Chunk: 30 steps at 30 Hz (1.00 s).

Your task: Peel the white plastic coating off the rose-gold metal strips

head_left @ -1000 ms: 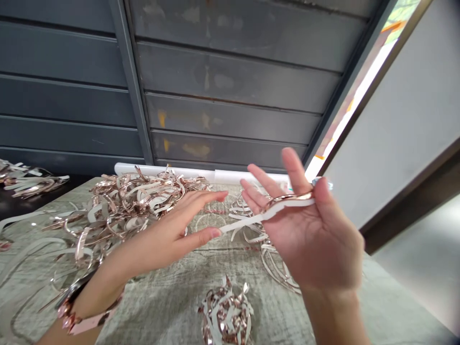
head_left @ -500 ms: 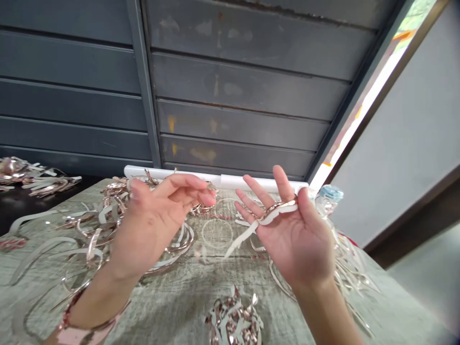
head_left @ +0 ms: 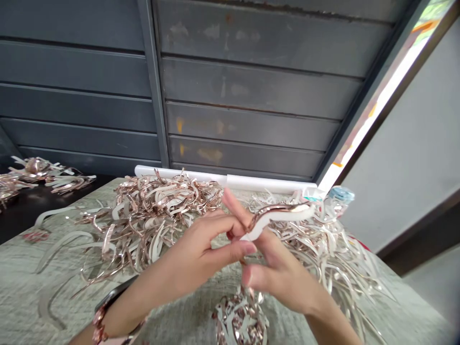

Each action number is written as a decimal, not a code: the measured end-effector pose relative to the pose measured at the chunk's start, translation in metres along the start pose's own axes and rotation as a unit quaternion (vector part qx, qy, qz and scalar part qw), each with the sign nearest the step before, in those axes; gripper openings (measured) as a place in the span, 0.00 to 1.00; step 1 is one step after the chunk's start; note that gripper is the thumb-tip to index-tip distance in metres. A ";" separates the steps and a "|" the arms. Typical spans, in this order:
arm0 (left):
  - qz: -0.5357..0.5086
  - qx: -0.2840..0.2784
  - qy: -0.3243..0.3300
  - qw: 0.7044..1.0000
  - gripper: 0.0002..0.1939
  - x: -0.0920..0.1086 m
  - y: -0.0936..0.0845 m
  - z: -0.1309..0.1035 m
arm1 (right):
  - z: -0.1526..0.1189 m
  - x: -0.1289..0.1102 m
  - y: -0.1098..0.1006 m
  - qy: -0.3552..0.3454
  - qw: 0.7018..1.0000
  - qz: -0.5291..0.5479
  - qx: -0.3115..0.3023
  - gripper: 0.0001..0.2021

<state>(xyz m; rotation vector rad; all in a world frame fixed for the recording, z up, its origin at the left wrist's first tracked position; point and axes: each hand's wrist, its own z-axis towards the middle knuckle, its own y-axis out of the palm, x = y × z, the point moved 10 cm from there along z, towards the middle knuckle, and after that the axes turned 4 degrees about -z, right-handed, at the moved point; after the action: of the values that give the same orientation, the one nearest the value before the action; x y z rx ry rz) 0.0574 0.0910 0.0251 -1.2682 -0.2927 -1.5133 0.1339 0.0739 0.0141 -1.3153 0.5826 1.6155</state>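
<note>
My left hand (head_left: 215, 242) is closed in a pinch on one end of a curly foil ribbon strip (head_left: 276, 216), white on one side and shiny rose gold on the other. The strip's other end sticks up to the right above my right hand (head_left: 278, 266). That hand is right beside the left, fingers stretched and thumb apart; the fingers partly overlap the left's. Below both hands sits a clump of crinkled rose-gold and white foil (head_left: 242, 318). Where the strip meets the right fingers is partly hidden.
Tangled foil strips form a heap at left (head_left: 161, 199) and another heap at right (head_left: 323, 239). White rolls (head_left: 269, 184) lie along the table's back edge. A clear item with a blue top (head_left: 341, 194) stands back right. More strips (head_left: 39, 172) rest on a dark surface.
My hands have come together from apart. The left now pinches the strip that lay across my open right palm, and the right has turned inward. The view has shifted slightly.
</note>
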 end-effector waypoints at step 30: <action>-0.015 -0.090 0.038 0.995 0.15 0.009 0.001 -0.007 | 0.001 0.006 -0.023 0.027 0.965 0.221 0.141 0.25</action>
<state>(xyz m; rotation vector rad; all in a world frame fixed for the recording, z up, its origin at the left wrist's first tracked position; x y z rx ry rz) 0.0557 0.0804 0.0293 -1.3486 -0.1292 -1.6382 0.1537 0.0875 0.0130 -1.0669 1.1600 1.7685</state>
